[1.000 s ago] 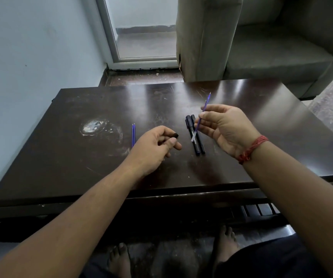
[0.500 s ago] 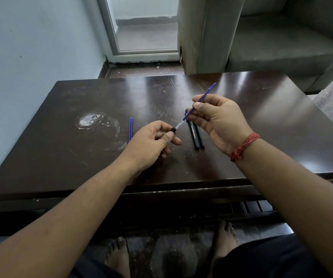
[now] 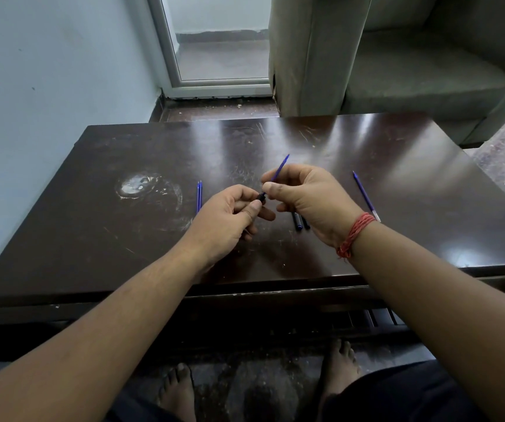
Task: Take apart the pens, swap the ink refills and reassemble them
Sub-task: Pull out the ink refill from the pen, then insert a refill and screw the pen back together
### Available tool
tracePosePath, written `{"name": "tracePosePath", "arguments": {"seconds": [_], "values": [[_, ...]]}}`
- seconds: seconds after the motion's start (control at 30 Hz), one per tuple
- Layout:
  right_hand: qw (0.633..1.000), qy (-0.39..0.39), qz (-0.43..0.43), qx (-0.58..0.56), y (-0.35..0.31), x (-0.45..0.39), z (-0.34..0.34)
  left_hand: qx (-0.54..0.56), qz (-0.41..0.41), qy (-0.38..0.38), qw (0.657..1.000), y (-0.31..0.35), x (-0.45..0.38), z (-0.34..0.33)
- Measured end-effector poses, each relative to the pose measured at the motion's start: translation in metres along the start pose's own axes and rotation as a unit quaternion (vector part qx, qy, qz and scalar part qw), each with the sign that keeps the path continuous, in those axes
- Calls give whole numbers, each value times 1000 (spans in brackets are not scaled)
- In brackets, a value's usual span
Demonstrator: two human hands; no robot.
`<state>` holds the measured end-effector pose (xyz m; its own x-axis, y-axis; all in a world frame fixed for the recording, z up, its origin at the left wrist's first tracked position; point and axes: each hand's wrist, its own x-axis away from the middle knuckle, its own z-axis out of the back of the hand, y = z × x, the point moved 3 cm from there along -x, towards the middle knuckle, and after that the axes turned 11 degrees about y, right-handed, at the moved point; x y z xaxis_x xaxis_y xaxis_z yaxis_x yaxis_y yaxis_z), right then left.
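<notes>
A thin blue ink refill [image 3: 279,168] is pinched between thumb and forefinger of the right hand [image 3: 306,196], its free end slanting up toward one o'clock. Its writing tip is being fed into a small black pen part [image 3: 262,197], apparently a tip section, which is gripped in the closed fingers of the left hand [image 3: 230,217]; most of that part is hidden by the fingers, so its full shape cannot be told. For the step to be done well, the refill should be kept in line with the bore of the black part and eased in without bending, since such a slender tube is judged likely to flex. The pinch is best held close to the entry point.

Two black pen barrels [image 3: 301,221] are laid side by side on the dark glossy wooden table [image 3: 367,239], just beneath the right hand at about five o'clock from it. A pair of blue refills [image 3: 199,194] lies at nine o'clock of the left hand, and one more blue refill with a clear tip [image 3: 365,194] lies at three o'clock of the right hand. The tabletop is scratched, and a pale round stain [image 3: 141,187] is seen toward its left. A grey upholstered armchair [image 3: 397,56] stands beyond the table at one o'clock, and a white-framed glass door [image 3: 214,41] at twelve o'clock
</notes>
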<state>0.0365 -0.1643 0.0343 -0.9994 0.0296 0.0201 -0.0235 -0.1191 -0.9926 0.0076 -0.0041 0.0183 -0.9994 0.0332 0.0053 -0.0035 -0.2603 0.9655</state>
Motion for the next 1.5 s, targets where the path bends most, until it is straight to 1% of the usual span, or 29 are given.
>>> {"name": "tracePosePath", "arguments": {"seconds": [0.07, 0.17, 0.2, 0.27, 0.33, 0.37, 0.47, 0.57, 0.63, 0.7, 0.8, 0.87, 1.0, 1.07, 1.13, 1.17, 1.2, 1.23, 1.3, 1.33, 1.37, 1.4, 1.5], "values": [[999, 32, 24, 28, -5, -6, 9, 23, 14, 15, 1000, 0, 0, 1], [988, 122, 53, 76, -13, -20, 44, 53, 28, 38, 997, 0, -1, 3], [980, 147, 66, 118, -14, -24, 58, 57, 30, 44, 997, -1, -2, 4], [948, 174, 92, 251, -13, -29, 83, 61, 35, 50, 996, -1, -2, 4], [904, 164, 96, 382, -8, -30, 98, 63, 39, 51, 996, -2, -2, 4], [887, 148, 91, 427, -5, -31, 101, 64, 40, 50, 996, -2, -2, 3], [847, 88, 78, 518, 2, -32, 97, 55, 42, 47, 997, -4, -1, 3], [801, 51, 88, 591, 5, -32, 83, 45, 42, 43, 997, -4, -1, 2], [784, 54, 101, 610, 5, -33, 79, 44, 43, 44, 997, -5, -1, 2], [773, 75, 116, 619, 5, -34, 81, 43, 43, 43, 997, -5, -2, 3], [765, 88, 112, 628, 8, -35, 86, 37, 39, 41, 998, -5, -2, 4], [770, 78, 85, 627, 13, -34, 87, 33, 37, 39, 998, -5, -2, 4], [798, 77, 43, 596, 19, -35, 87, 29, 33, 35, 998, -4, -1, 4], [801, 76, 26, 593, 20, -37, 86, 28, 32, 36, 998, -4, -1, 5], [810, 90, 26, 578, 20, -41, 88, 24, 32, 35, 999, -5, -1, 5], [824, 106, 40, 555, 18, -42, 88, 19, 30, 34, 999, -5, -2, 5], [846, 124, 57, 515, 15, -43, 88, 12, 28, 33, 999, -5, -2, 5], [877, 136, 69, 456, 11, -43, 86, 6, 25, 32, 999, -5, -2, 5], [949, 130, 66, 278, 3, -40, 76, -4, 20, 28, 999, -5, -3, 4], [976, 118, 55, 177, -1, -37, 69, -11, 16, 24, 1000, -5, -3, 4], [990, 105, 42, 89, -4, -34, 62, -17, 12, 20, 1000, -5, -3, 3], [995, 93, 32, 22, -6, -31, 55, -21, 8, 18, 1000, -5, -2, 2], [993, 70, -1, -95, -8, -24, 40, -31, 2, 13, 999, -3, -1, 0]]}}
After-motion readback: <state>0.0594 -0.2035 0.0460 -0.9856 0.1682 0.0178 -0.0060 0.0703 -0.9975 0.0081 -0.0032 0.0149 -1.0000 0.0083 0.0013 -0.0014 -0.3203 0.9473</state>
